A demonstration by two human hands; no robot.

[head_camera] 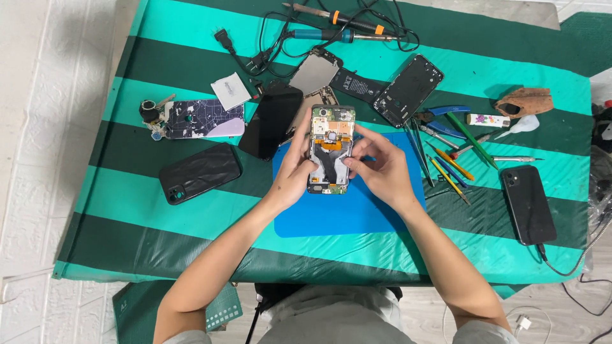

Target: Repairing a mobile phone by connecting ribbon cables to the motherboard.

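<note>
While your left hand [294, 167] grips the opened phone [330, 150] lengthwise toward the bench's far edge, your right hand [377, 167] pinches its near-right side.

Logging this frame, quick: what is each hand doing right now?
Left hand: closed on the left edge of the opened phone.
Right hand: holding the phone's right edge, thumb on its insides.

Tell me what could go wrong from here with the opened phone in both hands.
1. The opened phone is gripped only by the left hand and right hand above the blue mat; a slip may drop it.
2. Fingers near its orange ribbon could tear it.
3. The screwdrivers lie close to the right elbow's path.
</note>
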